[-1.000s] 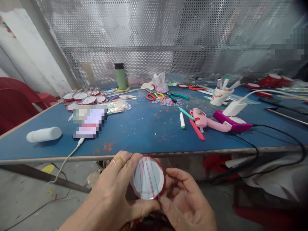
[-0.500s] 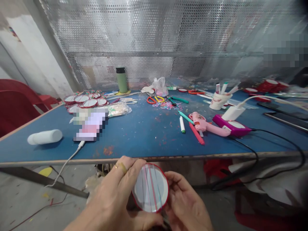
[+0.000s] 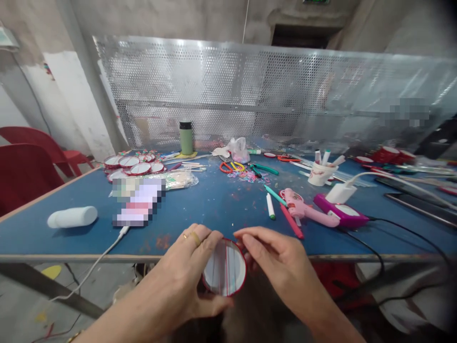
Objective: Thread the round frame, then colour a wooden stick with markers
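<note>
Just below the blue table's (image 3: 214, 205) near edge, left hand (image 3: 185, 271) grips the round red-rimmed white lid (image 3: 224, 267), face up toward camera, bands running vertical. Right hand (image 3: 282, 264) is closer to its top rim, fingertips pinching there.

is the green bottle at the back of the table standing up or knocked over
Standing up. The green bottle is vertical on the blue table, dark cap on top, in front of the perforated metal screen.
</note>
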A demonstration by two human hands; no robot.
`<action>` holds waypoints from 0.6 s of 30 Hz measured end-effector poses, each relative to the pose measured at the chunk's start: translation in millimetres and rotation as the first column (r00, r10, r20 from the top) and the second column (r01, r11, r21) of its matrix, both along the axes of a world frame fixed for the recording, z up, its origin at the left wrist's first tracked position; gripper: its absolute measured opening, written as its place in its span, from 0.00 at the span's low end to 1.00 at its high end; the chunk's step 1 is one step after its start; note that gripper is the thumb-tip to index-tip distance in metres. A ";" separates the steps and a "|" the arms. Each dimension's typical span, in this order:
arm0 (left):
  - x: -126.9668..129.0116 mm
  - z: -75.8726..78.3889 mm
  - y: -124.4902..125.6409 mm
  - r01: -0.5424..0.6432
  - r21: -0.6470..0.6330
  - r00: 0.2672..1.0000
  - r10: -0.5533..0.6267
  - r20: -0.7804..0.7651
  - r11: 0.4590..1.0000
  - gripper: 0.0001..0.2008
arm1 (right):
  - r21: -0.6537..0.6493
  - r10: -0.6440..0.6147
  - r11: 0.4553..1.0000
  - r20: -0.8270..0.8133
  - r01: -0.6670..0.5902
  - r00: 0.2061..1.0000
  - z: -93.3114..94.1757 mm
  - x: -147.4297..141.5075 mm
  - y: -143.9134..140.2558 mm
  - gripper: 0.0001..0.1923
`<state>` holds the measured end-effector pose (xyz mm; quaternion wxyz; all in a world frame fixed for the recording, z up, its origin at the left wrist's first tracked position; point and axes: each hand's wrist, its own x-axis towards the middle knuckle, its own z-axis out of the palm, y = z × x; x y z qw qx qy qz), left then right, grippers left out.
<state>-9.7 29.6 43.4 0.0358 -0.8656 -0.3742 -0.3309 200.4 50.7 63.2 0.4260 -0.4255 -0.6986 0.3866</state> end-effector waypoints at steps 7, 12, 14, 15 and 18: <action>2.3 8.2 14.4 0.023 0.055 1.000 -0.023 0.004 0.998 0.38 | 0.033 0.050 0.998 0.169 -0.057 0.984 0.1 -6.5 18.4 0.15; 0.5 20.0 20.0 0.058 -0.029 0.998 -0.058 0.009 0.998 0.35 | -0.046 0.091 0.995 0.040 -0.089 0.995 5.6 -6.7 28.4 0.15; 0.1 22.1 22.4 0.068 -0.049 0.998 -0.068 0.004 0.996 0.37 | -0.076 0.097 0.992 0.000 -0.096 0.995 7.4 -6.9 30.1 0.15; 0.2 22.7 23.6 0.071 -0.061 0.997 -0.071 0.000 0.996 0.38 | -0.087 0.097 0.991 -0.015 -0.098 0.995 7.9 -7.2 30.8 0.15; 0.9 23.9 27.6 0.079 -0.082 0.997 -0.080 -0.005 0.993 0.36 | -0.129 0.093 0.987 -0.051 -0.099 0.994 8.3 -8.5 33.9 0.15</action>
